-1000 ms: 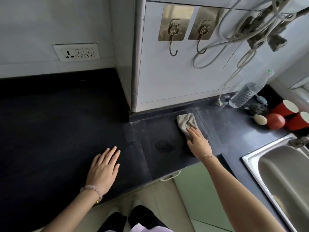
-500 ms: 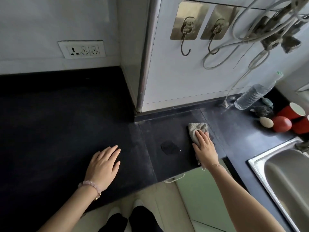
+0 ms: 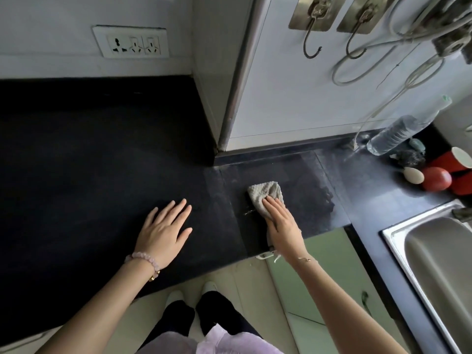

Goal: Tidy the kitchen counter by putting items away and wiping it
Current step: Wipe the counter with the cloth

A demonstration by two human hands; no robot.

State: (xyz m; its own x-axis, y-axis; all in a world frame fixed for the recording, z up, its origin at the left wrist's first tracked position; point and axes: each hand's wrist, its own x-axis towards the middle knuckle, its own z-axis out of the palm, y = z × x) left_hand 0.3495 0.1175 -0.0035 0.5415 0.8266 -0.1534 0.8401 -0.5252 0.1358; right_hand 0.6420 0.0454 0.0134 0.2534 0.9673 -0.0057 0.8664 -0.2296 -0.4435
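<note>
A grey cloth (image 3: 263, 194) lies on the black counter (image 3: 89, 162), near the front edge below the wall corner. My right hand (image 3: 282, 226) presses flat on the cloth's near part, fingers together; the cloth's rear end hangs over the counter edge under my wrist. My left hand (image 3: 164, 231) rests flat on the counter to the left, fingers spread, holding nothing. A damp wiped patch shows to the right of the cloth.
At the back right stand a clear water bottle (image 3: 398, 131), red cups (image 3: 457, 159), a red ball (image 3: 435, 178) and a white egg-shaped thing (image 3: 412, 175). A steel sink (image 3: 439, 264) lies at the right. Hooks and cables hang on the wall; a socket plate (image 3: 131, 42) is at left.
My right hand has slid the cloth leftward and toward me across the counter, over the dark spot. My left hand has stayed flat in place.
</note>
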